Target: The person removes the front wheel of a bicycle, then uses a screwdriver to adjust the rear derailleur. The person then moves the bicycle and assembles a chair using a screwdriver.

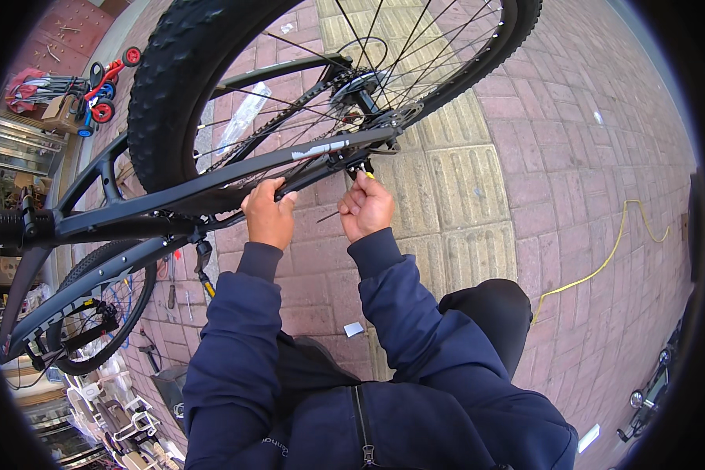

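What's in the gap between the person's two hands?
Between the left hand and right hand, the head view shows a thin dark rod or cable, with pink paving bricks below.

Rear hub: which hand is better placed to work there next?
Right, likely: the right hand is nearer the rear hub, seemingly pinching a small yellow piece. The left hand is farther off, beside the frame tube.
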